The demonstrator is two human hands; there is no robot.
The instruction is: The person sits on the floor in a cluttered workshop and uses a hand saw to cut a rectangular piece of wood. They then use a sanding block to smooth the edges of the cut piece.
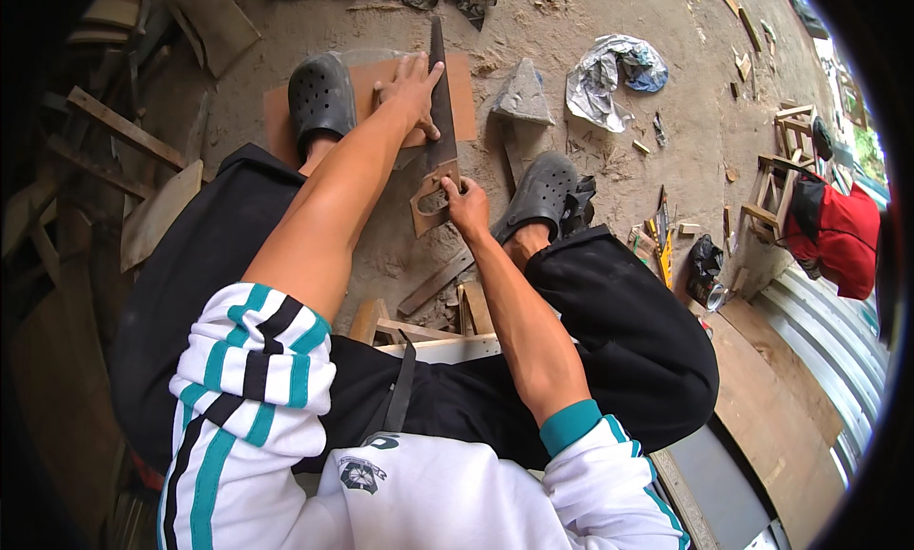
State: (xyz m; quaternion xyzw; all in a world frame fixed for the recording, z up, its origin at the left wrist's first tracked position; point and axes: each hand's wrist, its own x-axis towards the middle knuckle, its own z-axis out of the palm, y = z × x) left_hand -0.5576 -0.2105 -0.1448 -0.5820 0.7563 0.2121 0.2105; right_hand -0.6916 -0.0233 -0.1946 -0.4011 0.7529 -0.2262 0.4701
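A thin reddish-brown board (276,117) lies low in front of me, with my left foot in a dark clog (319,93) on it. My left hand (411,95) rests on the board with its fingers spread, close beside the saw blade. The handsaw (441,112) points away from me, its dark blade over the board's right part. My right hand (466,207) is closed around its wooden handle (419,212). Whether the teeth are inside a cut is hidden from this angle.
A grey concrete block (524,95) stands right of the board, near crumpled newspaper (614,79). My right clog (543,193) is beside the saw handle. Wood scraps (124,126) pile up at left. A yellow-and-black tool (662,236) and a black bag (705,260) lie at right.
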